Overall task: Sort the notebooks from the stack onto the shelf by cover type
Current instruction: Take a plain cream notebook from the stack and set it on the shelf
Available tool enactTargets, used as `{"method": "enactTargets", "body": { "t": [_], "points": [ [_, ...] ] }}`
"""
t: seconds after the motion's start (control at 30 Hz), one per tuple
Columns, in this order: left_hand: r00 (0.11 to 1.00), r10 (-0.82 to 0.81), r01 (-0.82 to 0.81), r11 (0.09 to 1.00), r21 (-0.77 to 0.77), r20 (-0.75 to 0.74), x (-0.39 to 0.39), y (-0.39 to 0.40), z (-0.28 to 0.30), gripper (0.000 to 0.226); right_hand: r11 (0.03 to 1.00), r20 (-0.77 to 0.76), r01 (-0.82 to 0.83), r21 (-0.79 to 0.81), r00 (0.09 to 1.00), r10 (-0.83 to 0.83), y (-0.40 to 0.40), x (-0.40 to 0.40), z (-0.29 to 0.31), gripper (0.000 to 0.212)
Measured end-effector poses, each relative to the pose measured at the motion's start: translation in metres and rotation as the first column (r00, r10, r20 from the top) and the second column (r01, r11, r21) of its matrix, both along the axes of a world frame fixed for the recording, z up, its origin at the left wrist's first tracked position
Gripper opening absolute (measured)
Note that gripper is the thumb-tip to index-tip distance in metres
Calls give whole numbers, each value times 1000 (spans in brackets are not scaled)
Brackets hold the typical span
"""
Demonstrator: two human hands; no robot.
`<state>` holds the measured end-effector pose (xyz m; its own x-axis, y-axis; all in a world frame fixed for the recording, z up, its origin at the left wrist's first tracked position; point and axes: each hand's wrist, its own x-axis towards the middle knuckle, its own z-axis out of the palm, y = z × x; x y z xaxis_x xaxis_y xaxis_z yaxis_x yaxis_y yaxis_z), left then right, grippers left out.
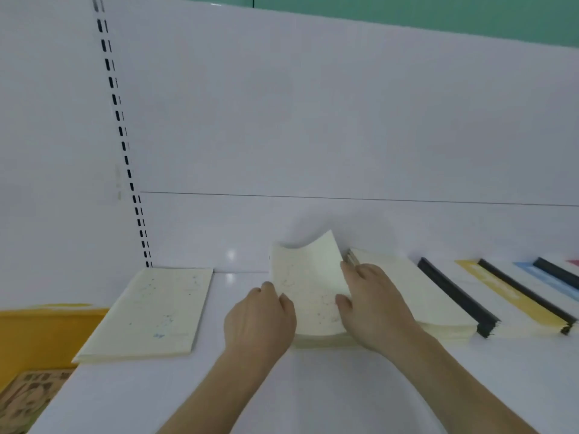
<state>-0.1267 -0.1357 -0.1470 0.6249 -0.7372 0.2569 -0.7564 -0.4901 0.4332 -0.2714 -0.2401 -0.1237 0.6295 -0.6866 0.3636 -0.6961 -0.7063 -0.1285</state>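
Now two hands (left hand (261,321), right hand (372,305)) grip one cream notebook (308,286).

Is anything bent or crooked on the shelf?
Yes. The top cream notebook in the middle stack is curled, its far edge lifted off the stack as the left hand and right hand hold it. The cream notebook on the left lies flat. The black-spined notebooks on the right overlap at a slant.

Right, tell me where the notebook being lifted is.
In the head view, the lifted notebook is at centre, curling up between both hands, atop a cream pile, right of a flat notebook.
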Motion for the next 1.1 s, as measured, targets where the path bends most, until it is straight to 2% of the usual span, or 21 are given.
{"method": "enactTargets", "body": {
  "t": [0.1,0.17,0.23,0.3,0.4,0.43,0.53,0.63,0.77,0.87,1.0,1.1],
  "points": [
    [999,13,-13,1000,-1,-32,1,-6,1,28,997,-118,-33,-70,993,25,-10,-1,-6,29],
    [997,-5,5,1000,7,-77,1,-10,-1,31,993,-203,-63,-102,978,41,-17,-4,-9,28],
    [991,-47,51,998,24,-122,2,-11,-2,32,990,-263,-76,-118,964,43,-27,-8,-13,39],
    [977,-93,100,995,27,-192,4,-13,-4,31,990,-331,-88,-109,942,47,-34,-12,-15,61],
    [962,-122,130,991,16,-244,9,-16,-8,37,994,-360,-97,-49,930,73,-36,-14,-15,84],
    [951,-138,142,990,-5,-276,12,-16,-10,45,995,-364,-96,-20,928,82,-34,-15,-13,94],
    [905,-221,211,975,-69,-362,14,-9,-14,98,993,-392,-117,12,913,112,-30,-20,-5,113],
    [899,-341,357,934,8,-277,9,-1,-12,119,987,-422,-153,48,893,159,-33,-25,-2,121],
    [924,-345,365,923,118,-165,8,-2,-8,120,983,-449,-182,33,876,178,-37,-24,-4,116],
    [925,-345,370,914,168,-159,8,-2,-6,119,981,-441,-191,22,879,181,-39,-25,-5,112],
    [917,-346,373,920,118,-201,10,-3,-6,119,983,-422,-180,24,890,173,-37,-26,-7,115],
    [883,-359,387,921,38,-301,14,-2,-9,116,984,-383,-176,22,908,171,-34,-29,-5,111]
  ]
}}
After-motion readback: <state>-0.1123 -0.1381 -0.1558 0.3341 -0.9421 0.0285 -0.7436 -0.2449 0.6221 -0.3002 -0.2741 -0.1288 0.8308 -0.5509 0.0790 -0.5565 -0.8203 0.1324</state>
